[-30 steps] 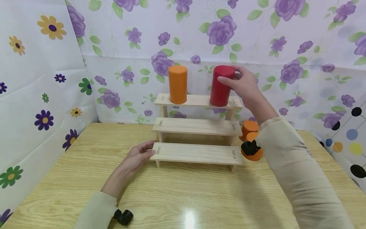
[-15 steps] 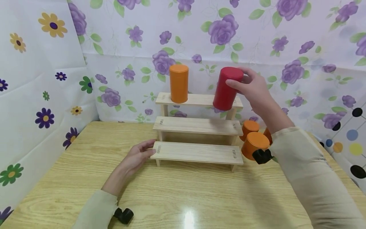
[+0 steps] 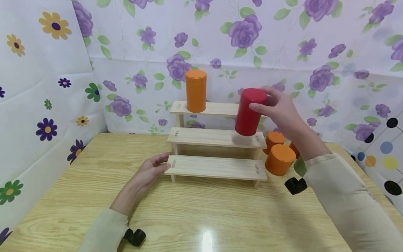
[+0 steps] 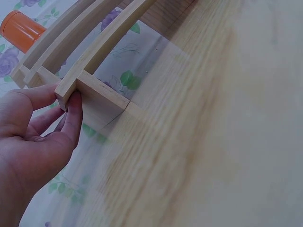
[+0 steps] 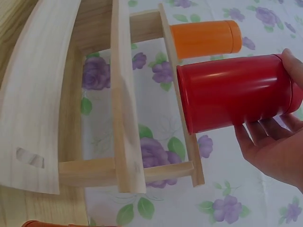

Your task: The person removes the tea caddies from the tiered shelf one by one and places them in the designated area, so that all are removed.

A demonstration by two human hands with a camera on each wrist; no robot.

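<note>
A red lidded canister point(image 3: 248, 115) is in my right hand point(image 3: 281, 110), thumb on its near side and fingers round the back. It tilts slightly, its base off the boards, in front of the top step and above the middle step's right end. My left hand point(image 3: 148, 176) pinches the left end of the lowest board of a three-step wooden shelf point(image 3: 214, 167); the left wrist view shows thumb and fingers point(image 4: 73, 118) about the board's corner. A tall orange canister point(image 3: 196, 91) stands upright on the top step, left of the red one.
Right of the shelf, shorter orange canisters point(image 3: 280, 160) stand on the table point(image 3: 195, 210), one partly behind the right forearm. Something green point(image 3: 300, 167) shows beside the right sleeve. Flowered cloth point(image 3: 135, 42) hangs behind and at the sides.
The right hand has lifted the red canister off the top step, then brought it forward and lower. The left hand has stayed on the lowest board.
</note>
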